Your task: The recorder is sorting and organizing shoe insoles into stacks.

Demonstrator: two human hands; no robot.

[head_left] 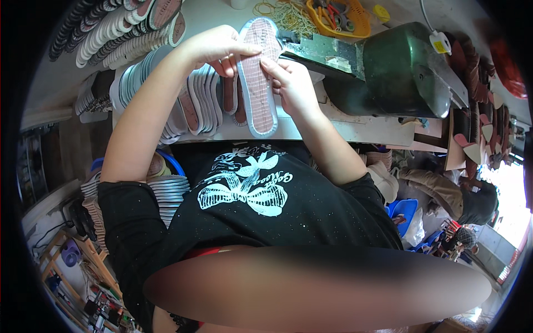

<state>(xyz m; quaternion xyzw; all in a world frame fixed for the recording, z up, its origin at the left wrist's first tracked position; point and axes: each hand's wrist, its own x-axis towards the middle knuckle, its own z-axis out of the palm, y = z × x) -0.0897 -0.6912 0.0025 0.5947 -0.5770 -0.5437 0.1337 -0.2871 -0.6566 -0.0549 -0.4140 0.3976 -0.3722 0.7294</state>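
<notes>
In the head view, my left grip (219, 47) has the top left side of a shoe sole (260, 105), with its fingers curled by the edge. My right grip (294, 86) pinches the other side, thumb on the face. The sole is between my two grips, its long end hanging below them, over the white surface (355, 126).

To hold it well, I think I should pinch softly at the edges, so it doesn't bend or twist, and mind my thumbs, because they hide part of the face.

The sole is long with round ends. Its middle is brown and looks bumpy, with lines across it, and its rim is pale and smooth-looking. Left of my grips, pale soles (205, 105) lean in a row. Right of them sits a shiny green machine (405, 72), and up past them a yellow basket (361, 19) with tools.
</notes>
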